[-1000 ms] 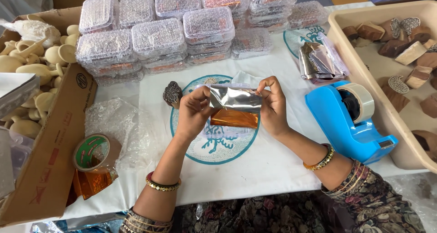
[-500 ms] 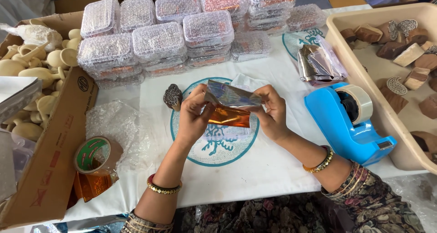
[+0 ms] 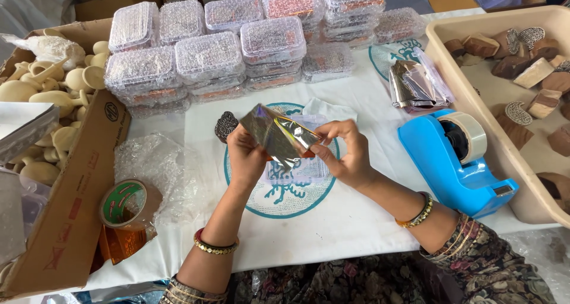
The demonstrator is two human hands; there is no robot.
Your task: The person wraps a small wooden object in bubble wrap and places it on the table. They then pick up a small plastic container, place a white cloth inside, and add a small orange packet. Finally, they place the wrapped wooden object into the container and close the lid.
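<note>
Left hand: the left hand (image 3: 246,155) pinches the near-left edge of a shiny clear film pouch (image 3: 278,136), grip clenched on it, just above the teal round print (image 3: 279,194) on the white cloth.
Right hand: the right hand (image 3: 347,155) grasps the pouch's right end, fingers curled around it, also over the teal round print.
Change: half a second ago the pouch lay flatter and lower with an orange piece showing beneath it; now it is lifted and tilted up toward the camera, with only a sliver of orange at its lower edge.
Meaning: the wrapping looks mid-way, the film being turned or folded around its content rather than sealed.
Right of print: a blue tape dispenser (image 3: 460,161) on the counter, and beyond it a beige tray (image 3: 451,28) of carved wooden blocks.
Beyond print: stacked bubble-wrapped boxes (image 3: 237,48); a small dark carved stamp (image 3: 226,124) just left of the pouch.
Left of print: a brown tape roll (image 3: 124,204) and a cardboard box (image 3: 71,209) of pale wooden pieces.
</note>
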